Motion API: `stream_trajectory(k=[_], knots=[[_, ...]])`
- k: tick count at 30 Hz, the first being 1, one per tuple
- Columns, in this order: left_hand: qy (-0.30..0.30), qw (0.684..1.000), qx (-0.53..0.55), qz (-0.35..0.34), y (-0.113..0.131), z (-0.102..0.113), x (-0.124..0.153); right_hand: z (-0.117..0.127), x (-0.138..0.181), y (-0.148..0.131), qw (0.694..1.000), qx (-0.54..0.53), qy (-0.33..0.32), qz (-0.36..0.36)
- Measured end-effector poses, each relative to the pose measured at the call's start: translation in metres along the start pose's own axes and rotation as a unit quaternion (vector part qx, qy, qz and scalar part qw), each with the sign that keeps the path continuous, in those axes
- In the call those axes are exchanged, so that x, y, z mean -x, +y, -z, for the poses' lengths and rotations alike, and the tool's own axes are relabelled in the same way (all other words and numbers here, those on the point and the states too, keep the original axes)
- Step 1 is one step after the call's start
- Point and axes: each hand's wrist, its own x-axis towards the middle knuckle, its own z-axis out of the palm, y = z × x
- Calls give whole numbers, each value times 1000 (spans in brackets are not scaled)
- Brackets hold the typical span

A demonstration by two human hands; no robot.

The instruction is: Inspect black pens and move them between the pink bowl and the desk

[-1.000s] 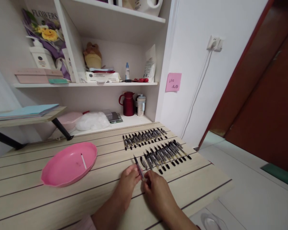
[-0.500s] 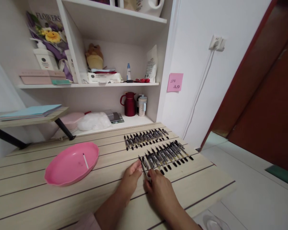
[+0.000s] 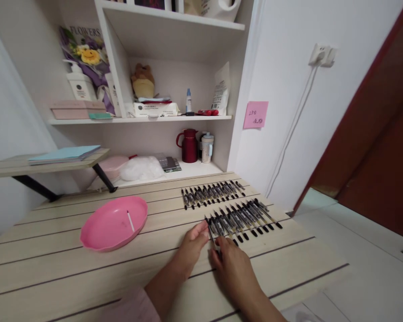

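Note:
At the left end of the front row of pens (image 3: 242,217), my left hand (image 3: 194,243) is closed, its fingertips at the upper end of a clear-barrelled black pen (image 3: 211,231). My right hand (image 3: 233,266) has its fingers curled round the lower end of that same pen, which lies slanted beside its neighbours. Several similar pens lie side by side in this row. Behind it runs a second row of black pens (image 3: 211,193). The lower part of the held pen is hidden by my right fingers.
A pink scalloped tray (image 3: 97,230) with a white pen (image 3: 130,221) inside stands on the left of the slatted-pattern table (image 3: 147,264). Behind are a small raised shelf (image 3: 6,166), a plastic bag (image 3: 141,168), a red jug (image 3: 189,146) and a cup (image 3: 207,148).
The view has swung slightly left, so everything sits further right in the picture. Both hands keep nearly the same hold on the pen at the row's left end.

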Motion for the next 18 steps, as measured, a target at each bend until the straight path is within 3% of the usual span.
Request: stream_trajectory(k=[6,9,11,13,15,16,18], knots=[[34,983,-163,-77,11,6,7,5,17,8,999,-3,22,23],[54,927,-336,-160,41,23,21,8,27,21,999,-5,33,27],[89,849,-467,-231,69,43,34,10,33,36,999,-9,36,32],[142,713,-638,-254,98,69,46,12,38,51,999,-15,36,38],[182,571,-767,-228,120,98,58,11,41,64,998,-19,42,37],[195,519,-806,-207,127,111,63,11,42,68,998,-19,49,35],[201,460,-845,-185,134,133,72,9,43,74,997,-15,63,35]])
